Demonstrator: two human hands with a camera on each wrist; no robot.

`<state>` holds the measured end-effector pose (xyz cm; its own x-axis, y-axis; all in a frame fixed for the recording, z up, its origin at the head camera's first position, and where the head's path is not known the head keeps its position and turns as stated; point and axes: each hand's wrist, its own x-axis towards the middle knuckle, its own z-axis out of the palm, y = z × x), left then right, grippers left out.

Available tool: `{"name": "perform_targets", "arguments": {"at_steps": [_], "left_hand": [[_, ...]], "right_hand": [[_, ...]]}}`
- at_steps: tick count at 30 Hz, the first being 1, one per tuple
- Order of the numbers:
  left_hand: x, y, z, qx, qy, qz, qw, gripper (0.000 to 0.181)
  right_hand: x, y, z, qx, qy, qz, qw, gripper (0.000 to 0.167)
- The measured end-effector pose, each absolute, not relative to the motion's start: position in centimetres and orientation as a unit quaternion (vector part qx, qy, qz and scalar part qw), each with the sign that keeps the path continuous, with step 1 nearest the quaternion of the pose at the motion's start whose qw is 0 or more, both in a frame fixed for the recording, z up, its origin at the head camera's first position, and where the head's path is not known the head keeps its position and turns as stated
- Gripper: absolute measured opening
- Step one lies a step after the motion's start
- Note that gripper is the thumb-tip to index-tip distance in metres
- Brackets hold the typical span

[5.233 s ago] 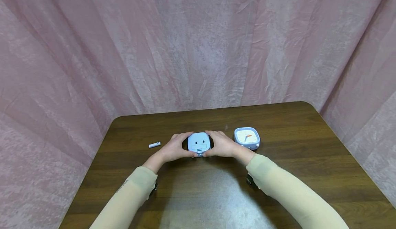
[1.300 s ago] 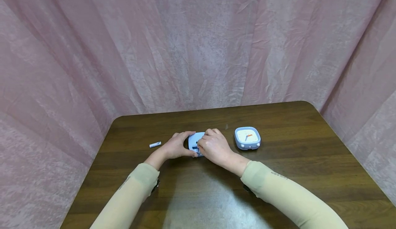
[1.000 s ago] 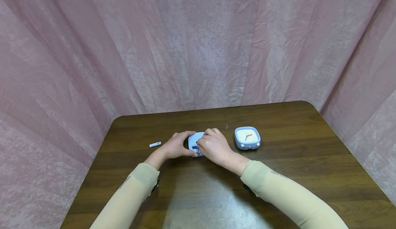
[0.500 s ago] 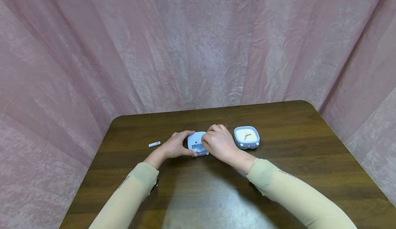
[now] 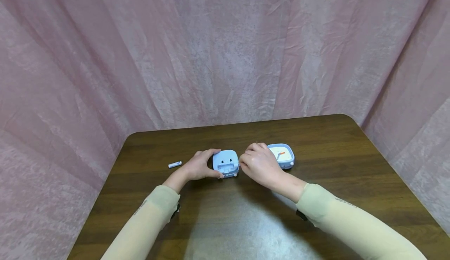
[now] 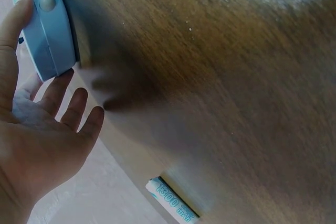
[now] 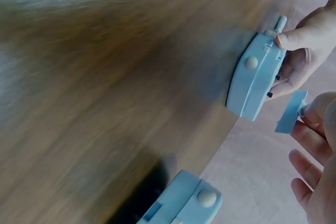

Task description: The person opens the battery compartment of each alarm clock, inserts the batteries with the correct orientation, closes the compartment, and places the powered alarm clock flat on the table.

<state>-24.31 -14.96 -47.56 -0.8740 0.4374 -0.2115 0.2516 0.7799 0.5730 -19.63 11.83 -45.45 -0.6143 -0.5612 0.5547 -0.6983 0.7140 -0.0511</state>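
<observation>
A light-blue alarm clock [image 5: 225, 156] lies face down on the table, its battery compartment uncovered in the back. My left hand [image 5: 199, 166] grips its left side between thumb and fingers. Just to the right, my right hand [image 5: 261, 163] pinches a small blue battery cover [image 7: 291, 113], seen in the right wrist view and hidden by the fingers in the head view. Left of the left hand lies a white-and-blue battery [image 6: 173, 200] marked 1300 mAh.
A second blue alarm clock [image 5: 287, 157] lies face up, partly behind my right hand. The wooden table [image 5: 316, 205] ends at a pink curtain [image 5: 225, 57] at the back.
My right hand has taken the battery cover off the clock's back and moved right with it, baring the compartment. The left hand stays on the clock.
</observation>
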Motion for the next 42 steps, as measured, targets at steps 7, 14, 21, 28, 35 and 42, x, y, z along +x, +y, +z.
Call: {"name": "perform_targets", "arguments": {"at_steps": [7, 14, 21, 28, 35, 42], "left_hand": [[-24.2, -15.0, -47.5, 0.185, 0.928, 0.276, 0.169, 0.100], [-24.1, -14.9, -47.3, 0.184, 0.928, 0.275, 0.173, 0.100], [-24.1, -14.9, -47.3, 0.183, 0.928, 0.274, 0.175, 0.099], [-24.3, -15.0, -47.4, 0.182, 0.929, 0.269, 0.177, 0.098], [-24.2, -14.8, -47.0, 0.182, 0.928, 0.273, 0.176, 0.097], [-24.1, -14.7, -46.9, 0.182, 0.928, 0.274, 0.176, 0.097]], "right_hand": [[-18.6, 13.4, -46.1, 0.373, -0.878, 0.111, 0.280, 0.011], [-17.5, 14.1, -47.1, 0.387, -0.879, 0.091, 0.264, 0.009], [-16.6, 14.4, -48.2, 0.398, -0.880, 0.077, 0.248, 0.014], [-16.3, 14.7, -48.8, 0.400, -0.881, 0.075, 0.241, 0.016], [-16.1, 14.8, -49.2, 0.405, -0.876, 0.078, 0.251, 0.018], [-15.9, 15.1, -49.6, 0.428, -0.863, 0.076, 0.256, 0.021]]}}
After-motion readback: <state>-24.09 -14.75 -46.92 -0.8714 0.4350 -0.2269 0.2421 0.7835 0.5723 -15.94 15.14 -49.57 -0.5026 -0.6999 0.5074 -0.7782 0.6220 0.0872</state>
